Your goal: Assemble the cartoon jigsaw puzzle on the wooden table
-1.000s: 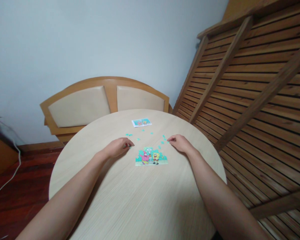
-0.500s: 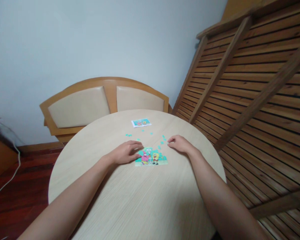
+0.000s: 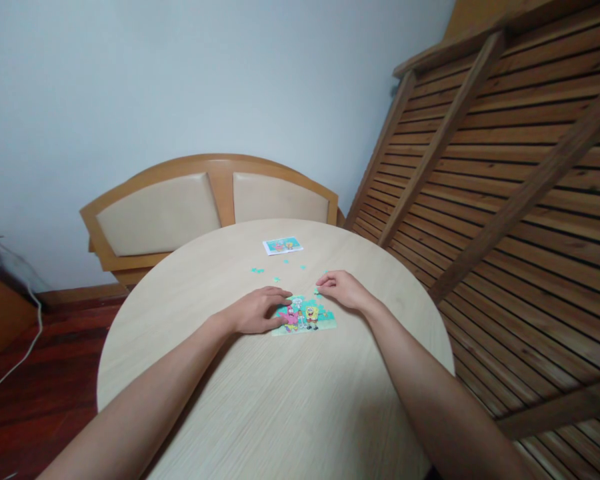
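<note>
Pale wall [image 3: 180,80]; reddish floor [image 3: 70,353]; padded headboard [image 3: 225,200]; slatted wooden frame [image 3: 485,160].

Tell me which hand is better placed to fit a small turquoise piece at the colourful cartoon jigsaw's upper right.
Probably the right hand: it is beside a small turquoise piece, near the upper right of the jigsaw. The left hand is spread over the left edge.

The turquoise puzzle [image 3: 304,315] has a pale green lower band [image 3: 325,325], a pink cartoon figure [image 3: 291,314] and a yellow figure [image 3: 312,314]. Loose pieces [image 3: 258,271] are turquoise; the white-edged card [image 3: 283,246] shows pink and yellow on turquoise. The table [image 3: 290,400] is pale beige, finely grained, the floor [image 3: 75,360] dark red, the slats [image 3: 550,247] brown, striped with dark lines.
</note>
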A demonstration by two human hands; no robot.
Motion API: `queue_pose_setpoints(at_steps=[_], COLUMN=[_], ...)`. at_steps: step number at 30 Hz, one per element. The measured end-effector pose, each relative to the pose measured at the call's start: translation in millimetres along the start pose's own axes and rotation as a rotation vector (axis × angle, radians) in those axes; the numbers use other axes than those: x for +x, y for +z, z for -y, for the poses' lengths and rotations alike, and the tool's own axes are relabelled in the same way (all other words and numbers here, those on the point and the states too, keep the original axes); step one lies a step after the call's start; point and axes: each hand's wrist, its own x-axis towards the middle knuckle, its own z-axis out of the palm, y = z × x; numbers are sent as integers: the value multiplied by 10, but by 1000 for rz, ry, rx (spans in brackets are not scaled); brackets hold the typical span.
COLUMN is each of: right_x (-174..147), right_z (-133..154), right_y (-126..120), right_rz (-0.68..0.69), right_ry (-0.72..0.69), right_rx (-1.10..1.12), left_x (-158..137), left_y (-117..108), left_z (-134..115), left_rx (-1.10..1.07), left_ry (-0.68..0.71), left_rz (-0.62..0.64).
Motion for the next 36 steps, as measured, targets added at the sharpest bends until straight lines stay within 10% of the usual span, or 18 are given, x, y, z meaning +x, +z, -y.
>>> queue_pose_setpoints(at_steps=[36], right_x=[-52], right_z=[216], right_y=[205], right_rz=[28], right_ry=[-197], right_rx=[-139], left_x=[5], left_y=[4], left_z=[-4], left_rx=[-23], left_ry=[-22], left_rz=[-8])
